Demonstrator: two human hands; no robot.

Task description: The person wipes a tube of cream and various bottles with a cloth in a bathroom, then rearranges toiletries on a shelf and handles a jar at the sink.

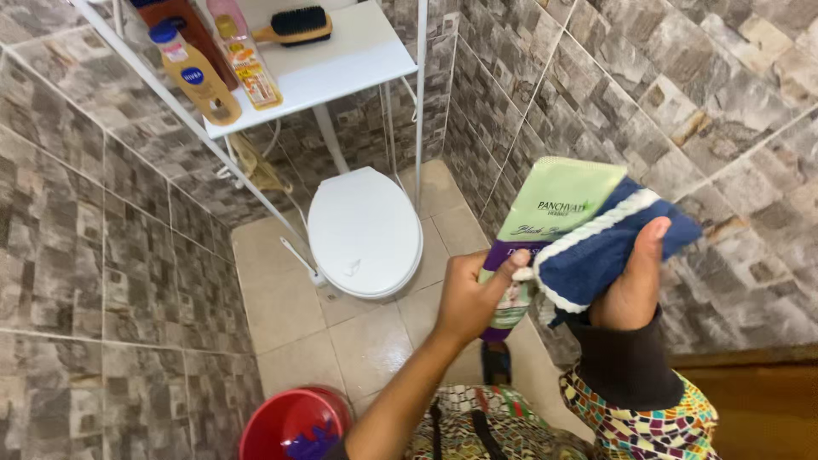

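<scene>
The left hand point(471, 298) grips the lower end of a flat green-and-purple plastic sachet point(545, 217), thumb pressed against its front face and the remaining fingers curled behind it. The sachet stands upright, raised in front of the grey stone-patterned wall tiles point(596, 94) on the right. The right hand point(630, 281) holds a dark blue cloth with white corded trim point(596, 247) bunched against the sachet's right side; its thumb lies extended over the cloth, and the other fingers are hidden behind it. Cloth and sachet are touching. Far left, a closed white toilet point(365, 232) stands under a white shelf rack point(341, 60) carrying bottles and a hairbrush. Near left, a red plastic bucket point(290, 422) sits on the floor.
</scene>
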